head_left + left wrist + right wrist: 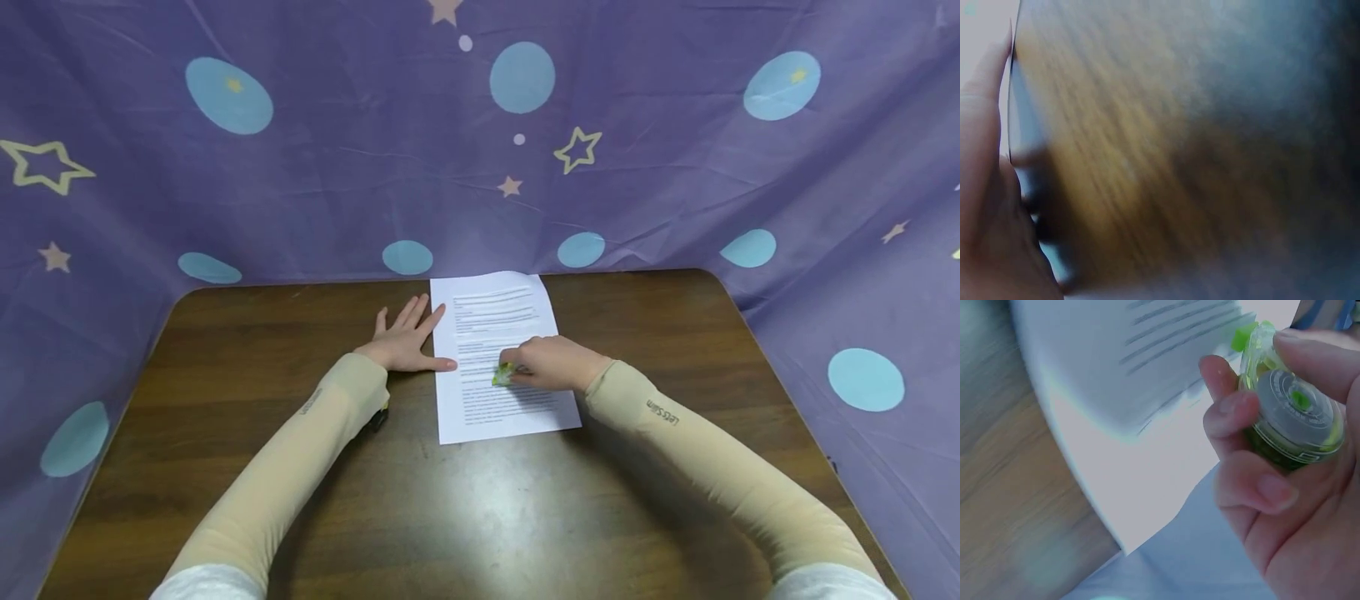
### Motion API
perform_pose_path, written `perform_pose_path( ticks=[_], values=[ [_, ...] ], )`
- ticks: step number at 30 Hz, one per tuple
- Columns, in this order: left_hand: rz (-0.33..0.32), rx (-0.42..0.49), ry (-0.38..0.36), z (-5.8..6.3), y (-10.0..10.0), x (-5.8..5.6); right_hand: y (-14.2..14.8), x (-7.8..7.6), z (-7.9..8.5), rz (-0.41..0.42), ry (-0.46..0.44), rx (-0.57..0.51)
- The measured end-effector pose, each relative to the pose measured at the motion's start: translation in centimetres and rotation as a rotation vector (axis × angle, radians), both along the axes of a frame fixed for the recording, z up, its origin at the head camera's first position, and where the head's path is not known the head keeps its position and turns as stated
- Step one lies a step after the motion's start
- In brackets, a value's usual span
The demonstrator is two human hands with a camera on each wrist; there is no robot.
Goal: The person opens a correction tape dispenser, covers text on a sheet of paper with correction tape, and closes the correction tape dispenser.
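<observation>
A printed sheet of paper (450, 412) lies on the table's far middle part, its top edge curving up near the curtain. My right hand (553, 363) is over the sheet's right half and grips a correction tape dispenser (502, 375). In the right wrist view this dispenser (1297, 406) is round and clear, with green parts, held between thumb and curled fingers. With fingers spread, my left hand (405, 346) rests at the sheet's left edge, its thumb on the paper. The left wrist view is blurred and shows only part of that hand (982, 187).
The brown wooden table (480, 517) reaches back to a purple curtain (322, 167) with stars and blue dots, which also hangs at both sides. A small dark object (378, 419) shows beneath my left wrist.
</observation>
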State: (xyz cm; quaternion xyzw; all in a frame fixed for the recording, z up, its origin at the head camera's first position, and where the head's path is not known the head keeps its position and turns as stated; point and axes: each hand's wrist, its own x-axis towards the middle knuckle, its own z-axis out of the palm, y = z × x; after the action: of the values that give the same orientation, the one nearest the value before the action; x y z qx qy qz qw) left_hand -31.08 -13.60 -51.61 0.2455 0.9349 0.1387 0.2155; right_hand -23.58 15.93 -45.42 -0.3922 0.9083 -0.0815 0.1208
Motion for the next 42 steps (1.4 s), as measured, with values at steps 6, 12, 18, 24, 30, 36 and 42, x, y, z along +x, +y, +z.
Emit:
perform_pose_path(
  ticks=[6, 12, 18, 24, 30, 36, 42],
  values=[
    [0.002, -0.003, -0.010, 0.0, 0.1, 0.0, -2.5, -0.1, -0.3, -0.001, -0.012, 0.014],
    [0.006, -0.027, -0.002, -0.2, 0.0, -0.2, -4.1, 0.0, -0.2, 0.021, 0.007, 0.013],
    [0.007, -0.033, 0.000, -0.3, 0.1, -0.3, -4.7, -0.1, -0.2, 0.026, 0.007, 0.005],
    [0.011, -0.027, -0.003, -0.4, 0.1, -0.4, -5.0, -0.1, -0.6, 0.009, 0.024, 0.004],
    [0.014, -0.008, -0.009, -0.3, 0.0, -0.3, -5.6, 0.3, -0.7, 0.023, 0.118, 0.049],
    [0.014, -0.004, -0.006, -0.5, 0.0, -0.4, -5.8, 0.5, -0.5, 0.012, 0.153, 0.075],
    [0.009, -0.007, -0.021, 0.7, 0.2, 0.1, -5.4, 0.6, -0.3, -0.017, 0.119, 0.086]
  ],
)
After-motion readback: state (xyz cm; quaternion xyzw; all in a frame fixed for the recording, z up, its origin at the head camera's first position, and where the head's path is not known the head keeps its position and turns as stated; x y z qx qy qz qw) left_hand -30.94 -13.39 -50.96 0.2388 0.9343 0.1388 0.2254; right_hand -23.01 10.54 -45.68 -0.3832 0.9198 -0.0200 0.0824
